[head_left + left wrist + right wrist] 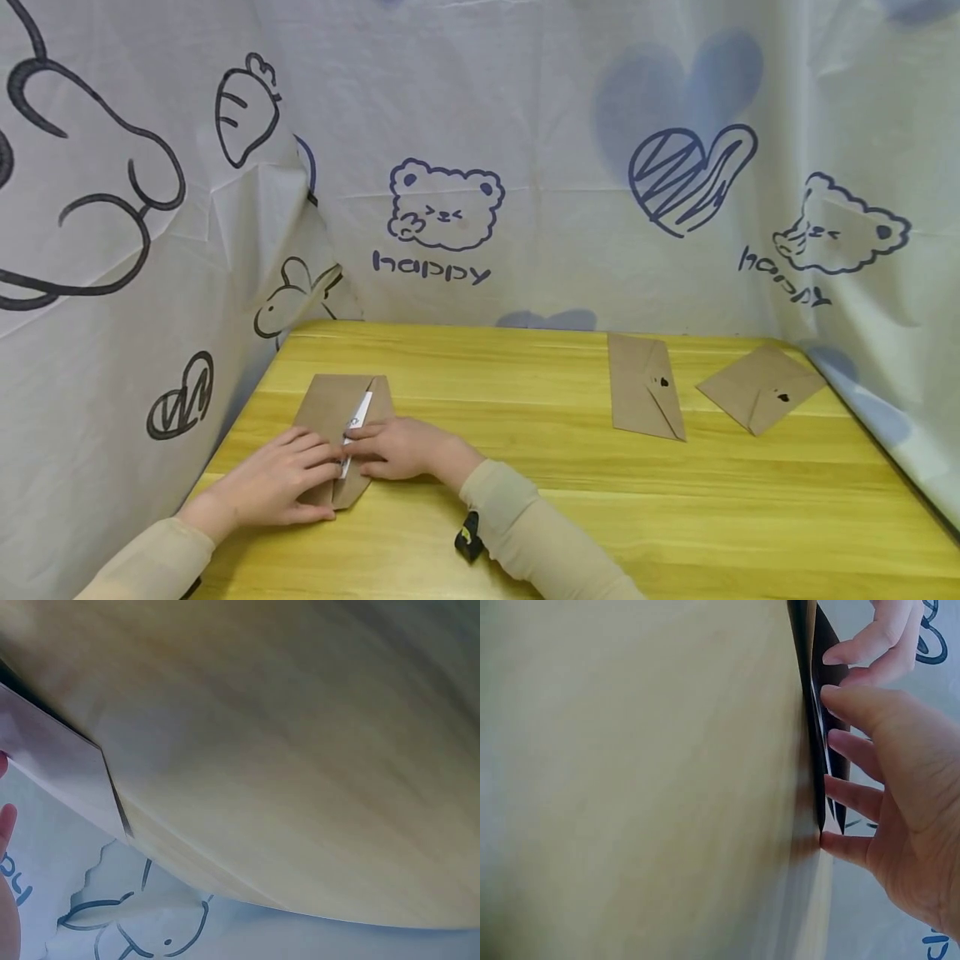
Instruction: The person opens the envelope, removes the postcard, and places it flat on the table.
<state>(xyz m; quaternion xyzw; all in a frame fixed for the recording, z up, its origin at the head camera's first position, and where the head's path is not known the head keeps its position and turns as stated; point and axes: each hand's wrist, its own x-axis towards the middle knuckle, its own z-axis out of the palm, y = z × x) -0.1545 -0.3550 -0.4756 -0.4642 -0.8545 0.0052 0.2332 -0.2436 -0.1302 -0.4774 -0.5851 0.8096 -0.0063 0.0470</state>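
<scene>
A brown paper envelope [330, 398] lies at the left of the table, and a white paper with dark marks [362, 410] shows in its slit. My left hand [276, 477] rests on the envelope's near left part with fingers extended. From the right, my right hand [401, 447] reaches over the flap, its fingertips touching the paper and envelope. In the right wrist view, the right hand [919, 772] has spread fingers against the envelope, seen nearly edge-on. The left wrist view catches only a corner of the envelope [60, 750] and some fingertips.
Two more brown envelopes lie at the right: one upright [633, 387] and one turned askew [742, 387], each with a small dark heart mark. A white cloth with drawings [540, 233] hangs around the wooden table [525, 533].
</scene>
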